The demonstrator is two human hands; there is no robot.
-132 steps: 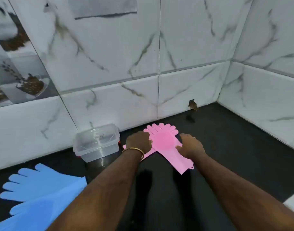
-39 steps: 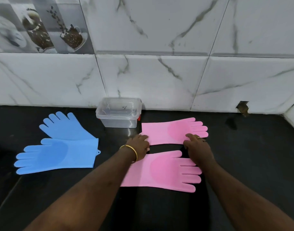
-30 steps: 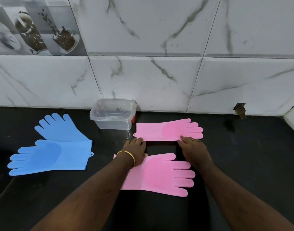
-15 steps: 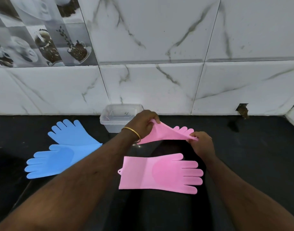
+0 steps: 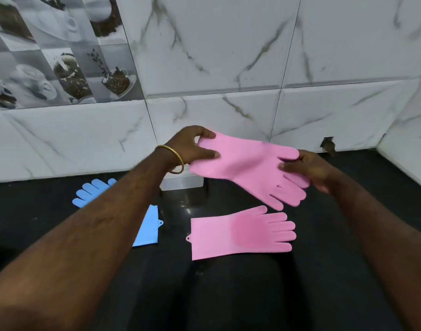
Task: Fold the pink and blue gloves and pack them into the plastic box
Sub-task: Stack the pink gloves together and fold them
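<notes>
- I see the dark table (image 5: 347,235) carrying the second pink glove (image 5: 240,232) flat at mid-table; blue gloves (image 5: 149,225) lie toward the left edge.
- The plastic box (image 5: 183,182) sits at the back edge, mostly hidden.
- The lifted pink glove (image 5: 247,163) spans cuff-left, fingers-right.
- My left hand (image 5: 192,146) pinches the cuff; my right hand (image 5: 312,168) closes its grip on the fingers, so I judge the fold brings the ends together.

Your arms bare from frame bottom up to wrists, no sleeves in view. Your left hand (image 5: 192,146) bare, no glove worn. Thin gold bangle (image 5: 174,158) round your left wrist: plain smooth band, hanging loose, lower edge dropping below wrist. Your right hand (image 5: 309,168) bare too, edges blurred; cannot tell if ring on any finger. No watch, no strap, no markings visible on either forearm. Light hair visible along your left forearm.
</notes>
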